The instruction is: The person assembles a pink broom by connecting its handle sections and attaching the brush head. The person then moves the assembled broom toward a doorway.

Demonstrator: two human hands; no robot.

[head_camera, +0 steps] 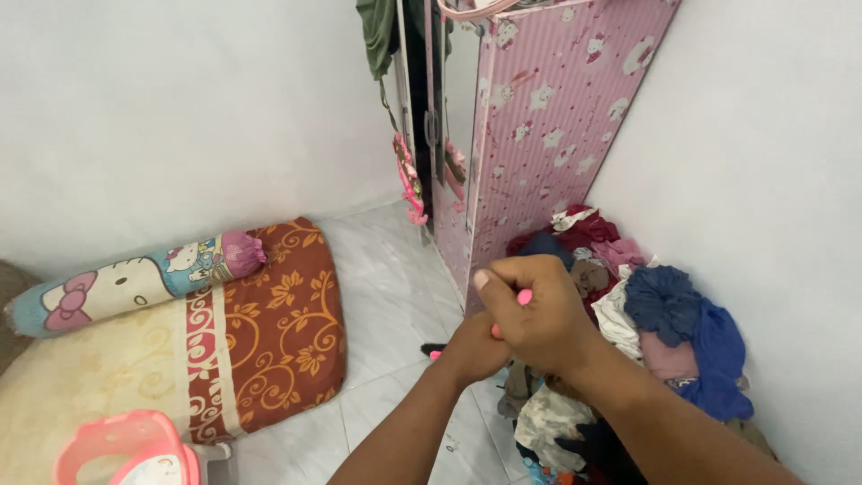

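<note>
The right hand [537, 310] is closed in a fist around a pink thing [524, 295]; only a bit of it shows between thumb and fingers, and another pink bit at the heel of the hand, so its kind is hard to tell. The left hand [473, 348] sits just under and behind the right, touching it, mostly hidden by it; whether it grips anything cannot be told. A small pink tip [435, 355] shows at its left edge, beside a dark scrap on the floor.

Both forearms come up from the bottom edge and are cut off there.

Right of the hands and below them lies a clothes pile [664, 314] in red, blue, pink, white and dark cloth, heaped against the right wall [772, 180] and running down out of view. Just behind the hands stands a pink wardrobe [548, 135], its top cut off by the upper edge; its mirrored door [460, 99] stands ajar, with a green cloth [377, 36] hanging above and a pink item [411, 184] dangling at the door's edge.

Left of the hands the tiled floor [386, 287] lies open up to the back wall. Farther left is a mattress [269, 332] with brown and orange leaf print, a bolster [135, 283] lying on it by the wall. A pink basket [126, 449] is cut off at the bottom left corner.
</note>
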